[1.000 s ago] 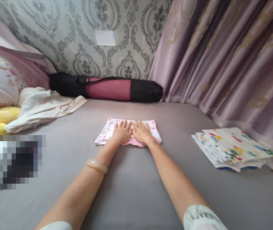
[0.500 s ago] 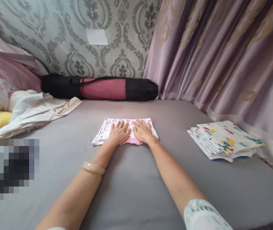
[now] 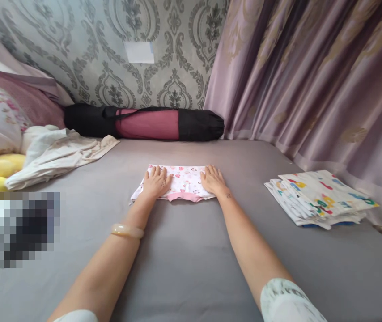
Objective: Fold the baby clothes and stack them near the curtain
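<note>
A white garment with a pink and red print and a pink edge lies folded on the grey bed sheet. My left hand rests flat on its left part, palm down, fingers spread a little and pointing away from me. On its right part lies my right hand, also flat with the fingers stretched out. Between the hands the printed cloth and the pink curved edge show. Neither hand grips anything.
Folded cloths with a colourful print are stacked at the right. A black and pink long bag lies along the wall. At the left are a crumpled pale cloth, yellow plush and a blurred-out patch. Purple curtains hang at right.
My hands have moved apart over the garment, the left one to the left and the right one to the right. More of its middle and pink edge shows.
</note>
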{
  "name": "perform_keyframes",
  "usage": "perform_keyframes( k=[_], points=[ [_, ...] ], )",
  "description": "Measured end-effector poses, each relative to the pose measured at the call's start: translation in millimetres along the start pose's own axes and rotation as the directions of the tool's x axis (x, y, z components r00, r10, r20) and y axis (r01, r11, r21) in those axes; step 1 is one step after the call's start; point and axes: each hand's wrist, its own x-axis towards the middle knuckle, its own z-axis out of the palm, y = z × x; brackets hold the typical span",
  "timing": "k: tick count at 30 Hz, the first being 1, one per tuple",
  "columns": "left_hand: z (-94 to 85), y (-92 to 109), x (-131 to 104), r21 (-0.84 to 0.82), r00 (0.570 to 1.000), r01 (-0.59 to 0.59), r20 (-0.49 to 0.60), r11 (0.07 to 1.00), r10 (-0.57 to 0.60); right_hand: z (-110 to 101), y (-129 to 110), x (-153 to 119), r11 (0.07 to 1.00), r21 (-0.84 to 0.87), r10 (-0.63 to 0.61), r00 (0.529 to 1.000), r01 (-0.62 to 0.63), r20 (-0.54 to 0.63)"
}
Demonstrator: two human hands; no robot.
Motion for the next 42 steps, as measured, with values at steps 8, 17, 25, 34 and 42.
perform_keyframes(
  k=[8,17,25,34,42],
  points=[
    [-7.2,-4.7,0.9,-0.082,0.998,0.026,0.051,0.996,-0.022,-2.6,3.8,1.7,0.997,0.076,0.009,0.999,-0.012,0.031],
    [-3.3,-29.7,8.2,-0.126,0.986,0.128,0.121,0.984,-0.113,-1.3,12.9,3.7,0.996,0.061,0.066,0.997,-0.069,0.041],
    [-2.3,-30.8,8.6,-0.172,0.988,0.123,0.112,0.977,-0.105,1.1,11.8,3.6,0.997,0.026,0.071,0.997,-0.072,0.01],
    [-7.8,-18.6,5.8,-0.145,0.998,-0.026,-0.055,0.989,0.019,-7.6,-32.1,-22.8,0.994,-0.055,-0.103,0.992,0.099,-0.079],
    [3.4,-25.5,5.4,-0.216,0.998,-0.042,0.03,0.976,0.05,10.6,-43.9,-19.6,0.996,-0.022,-0.08,0.996,0.081,0.03]
  ],
)
